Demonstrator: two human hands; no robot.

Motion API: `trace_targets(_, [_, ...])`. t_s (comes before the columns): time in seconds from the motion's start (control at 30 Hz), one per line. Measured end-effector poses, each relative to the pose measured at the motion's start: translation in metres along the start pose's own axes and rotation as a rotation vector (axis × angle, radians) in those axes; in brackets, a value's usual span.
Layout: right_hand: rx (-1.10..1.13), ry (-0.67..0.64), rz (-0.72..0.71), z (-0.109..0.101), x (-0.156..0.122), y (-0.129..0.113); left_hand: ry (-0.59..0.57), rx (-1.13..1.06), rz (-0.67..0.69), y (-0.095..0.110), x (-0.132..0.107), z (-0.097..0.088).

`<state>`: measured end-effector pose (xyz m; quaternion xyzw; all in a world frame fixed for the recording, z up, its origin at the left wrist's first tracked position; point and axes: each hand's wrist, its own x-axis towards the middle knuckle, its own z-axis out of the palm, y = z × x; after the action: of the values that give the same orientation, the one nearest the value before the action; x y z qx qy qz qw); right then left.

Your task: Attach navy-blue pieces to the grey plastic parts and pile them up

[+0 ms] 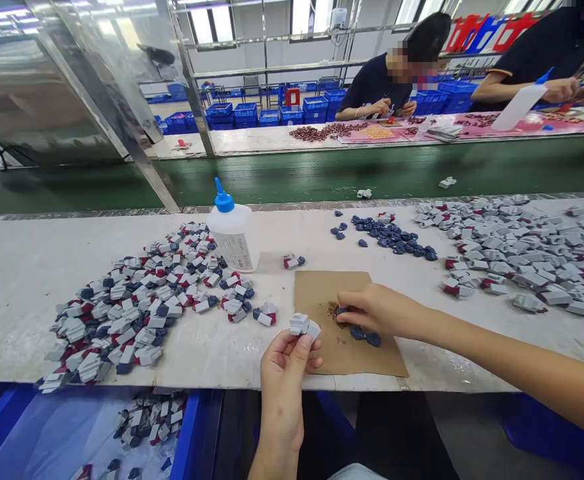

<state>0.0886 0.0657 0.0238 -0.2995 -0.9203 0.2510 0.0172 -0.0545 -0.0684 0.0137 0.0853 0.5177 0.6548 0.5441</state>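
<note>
Between the thumb and fingers of my left hand (287, 373) is a small light-grey plastic part (300, 325), held just off the left edge of a brown cardboard sheet (317, 293). My right hand (372, 308) reaches over that sheet and pinches a small dark-blue piece (341, 313) at a wet, brownish patch. Two more dark-blue pieces (365, 335) lie on the cardboard below the right fingers. A white bottle (233, 237) with a blue pointed nozzle stands upright behind my left hand.
A heap of grey, red and blue assemblies (122, 313) spreads at left, above a blue bin (187, 433). Dark-blue pieces (392, 235) and a pile of grey parts (537, 253) lie at right. Beyond the green conveyor belt (297, 173), two people (372, 87) work at another table.
</note>
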Motion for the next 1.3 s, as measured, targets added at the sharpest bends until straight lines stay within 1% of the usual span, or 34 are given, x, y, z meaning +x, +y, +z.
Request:
trace_targets(0.13, [0.622, 0.017, 0.174, -0.019, -0.002, -0.017, 0.011, 0.024, 0.025, 0.0, -0.003, 0.002])
trace_targets(0.2, [0.855, 0.004, 0.244, -0.024, -0.004, -0.026, -0.01, 0.021, 0.023, 0.0, -0.006, 0.005])
trace_targets(0.27, [0.983, -0.038, 0.269, -0.027, -0.006, -0.034, -0.061, 0.005, -0.001, 0.001, -0.008, 0.005])
trace_targets(0.37, [1.083, -0.088, 0.271, -0.026, -0.01, -0.043, -0.131, -0.016, -0.03, 0.002, -0.011, 0.004])
trace_targets(0.5, [1.122, -0.1, 0.256, -0.026, -0.013, -0.05, -0.175, -0.028, -0.004, 0.004, -0.012, 0.002])
trace_targets(0.73, [1.077, -0.099, 0.248, -0.027, -0.015, -0.057, -0.186, -0.035, 0.022, 0.004, -0.015, 0.005])
trace_targets(0.83, [0.997, -0.092, 0.242, -0.03, -0.017, -0.061, -0.203, 0.0, 0.034, 0.004, -0.015, 0.003])
trace_targets(0.97, [0.849, -0.125, 0.205, -0.037, -0.02, -0.067, -0.178, 0.07, 0.071, 0.005, -0.015, -0.001])
trace_targets(1.03, [0.812, -0.147, 0.187, -0.04, -0.021, -0.07, -0.211, 0.085, 0.08, 0.004, -0.014, -0.003])
trace_targets(1.13, [0.797, -0.132, 0.177, -0.04, -0.023, -0.073, -0.288, 0.062, 0.12, 0.0, -0.011, -0.008])
trace_targets(1.23, [0.888, -0.144, 0.203, -0.039, -0.026, -0.076, -0.388, -0.002, 0.185, -0.004, -0.011, -0.011])
trace_targets(1.3, [0.996, -0.165, 0.218, -0.04, -0.029, -0.079, -0.463, -0.045, 0.192, -0.005, -0.013, -0.01])
